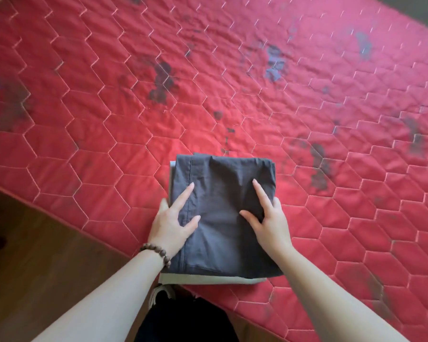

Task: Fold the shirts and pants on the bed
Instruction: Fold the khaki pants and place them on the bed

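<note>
Head view: a folded dark grey garment (223, 215) lies stacked on a paler folded piece (208, 280) near the edge of the red quilted bed (109, 95). The left hand (172, 222) and right hand (269, 218) rest on top, fingers (258, 191) spread and straight, gripping nothing. The step appears to be final smoothing; next likely calls for squaring the stack's edges.

On the red quilted bed (232, 82), both hands press a folded dark grey garment (223, 218) stacked on a pale one (208, 280): left hand (169, 224) at nine o'clock, right hand (269, 223) at three.
</note>
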### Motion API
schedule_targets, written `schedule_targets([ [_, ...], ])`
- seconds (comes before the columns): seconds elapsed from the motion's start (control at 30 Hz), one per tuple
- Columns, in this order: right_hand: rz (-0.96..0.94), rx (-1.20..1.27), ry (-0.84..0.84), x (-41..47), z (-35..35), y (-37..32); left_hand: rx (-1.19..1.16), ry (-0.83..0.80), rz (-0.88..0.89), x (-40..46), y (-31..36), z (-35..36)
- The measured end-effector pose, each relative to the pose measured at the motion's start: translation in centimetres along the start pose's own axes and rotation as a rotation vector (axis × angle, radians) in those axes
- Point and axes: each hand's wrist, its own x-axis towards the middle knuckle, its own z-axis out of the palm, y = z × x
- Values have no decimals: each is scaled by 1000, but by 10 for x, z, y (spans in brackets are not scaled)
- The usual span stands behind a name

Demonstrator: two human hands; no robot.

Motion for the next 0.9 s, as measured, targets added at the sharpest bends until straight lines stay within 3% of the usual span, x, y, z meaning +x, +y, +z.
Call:
schedule_targets([
  [0.2, 58, -13, -26, -46, 44, 43, 36, -53, -29, -40, -53, 38],
  [0.33, 84, -40, -85, -47, 57, 57, 316, -23, -31, -42, -65, 51],
  [0.43, 74, -157, -65, -45, 52, 63, 157, -74, -50, -36, -65, 49],
  [0.5, 91, -65, -107, -47, 50, 66, 43, -110, -45, -33, -64, 45],
  [0.9, 212, 162, -365, -32, 42, 77, 57, -210, -154, -21, -64, 35],
])
